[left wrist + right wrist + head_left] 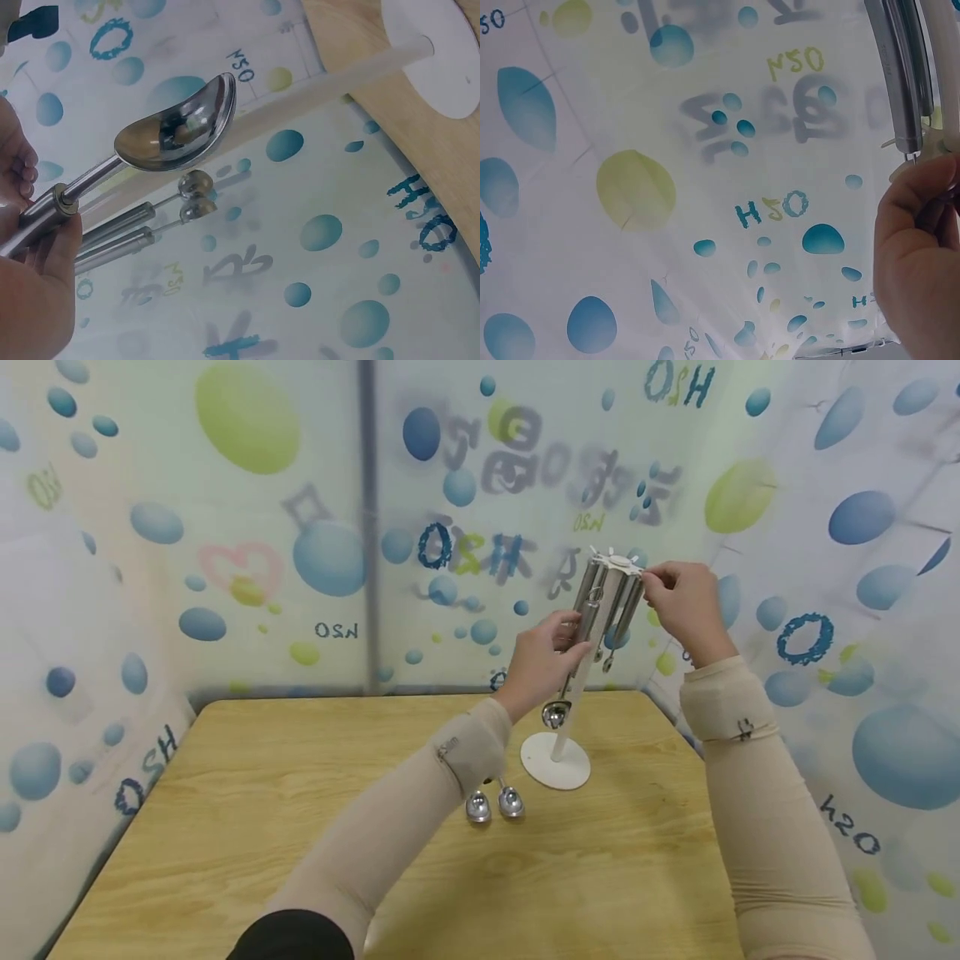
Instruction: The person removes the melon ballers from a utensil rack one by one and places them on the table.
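Note:
A white utensil stand (534, 766) has a round base, a pole and a spoked top rack (619, 562). Several steel-handled tools hang from it. My left hand (542, 658) grips the metal handle of an ice cream scoop (180, 131) beside the pole, its bowl hanging down. The scoop's upper end lies close to the rack; whether it is hooked there I cannot tell. Behind it in the left wrist view hang two melon ballers (196, 184). With thumb and fingertip my right hand (686, 606) pinches the rack's right edge; in the right wrist view the fingertips are partly hidden.
Two more metal scoops (478, 808) lie side by side on the wooden table (300, 810), left of the stand's base and partly behind my left forearm. Printed curtains (300, 443) with bubble patterns surround the table at the back and sides.

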`<move>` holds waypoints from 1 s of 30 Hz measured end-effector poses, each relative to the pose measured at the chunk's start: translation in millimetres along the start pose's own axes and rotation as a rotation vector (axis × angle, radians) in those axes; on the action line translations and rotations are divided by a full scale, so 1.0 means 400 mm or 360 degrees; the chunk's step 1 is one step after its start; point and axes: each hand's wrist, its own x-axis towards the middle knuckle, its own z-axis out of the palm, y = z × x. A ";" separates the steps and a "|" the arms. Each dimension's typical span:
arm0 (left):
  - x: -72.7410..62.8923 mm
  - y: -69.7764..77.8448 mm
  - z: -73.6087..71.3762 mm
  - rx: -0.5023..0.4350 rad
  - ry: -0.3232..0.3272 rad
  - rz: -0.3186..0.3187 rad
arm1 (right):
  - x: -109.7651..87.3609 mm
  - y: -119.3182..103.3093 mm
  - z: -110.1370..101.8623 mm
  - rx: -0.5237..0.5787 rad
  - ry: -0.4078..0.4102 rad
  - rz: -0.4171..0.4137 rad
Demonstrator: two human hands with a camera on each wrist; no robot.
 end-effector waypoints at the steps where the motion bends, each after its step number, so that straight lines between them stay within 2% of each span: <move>1: -0.001 -0.006 -0.004 0.0004 0.0008 0.0002 | 0.001 0.001 -0.001 0.0001 -0.0001 0.0000; 7: -0.010 -0.044 -0.038 -0.0013 -0.0004 -0.0034 | 0.002 0.004 -0.004 0.0017 -0.0006 0.0024; 11: -0.021 -0.076 -0.070 0.0064 0.0012 -0.0067 | 0.003 0.002 -0.002 0.0012 0.0010 0.0014; 20: -0.050 -0.141 -0.148 0.0244 0.0116 -0.0145 | 0.004 -0.004 0.000 0.0018 0.0013 0.0008; 27: -0.083 -0.184 -0.195 0.0177 0.0118 -0.0298 | -0.003 0.000 0.003 -0.0004 0.0048 -0.0023; 30: -0.094 -0.201 -0.212 0.0192 0.0120 -0.0327 | -0.005 -0.002 0.001 -0.0009 0.0064 -0.0029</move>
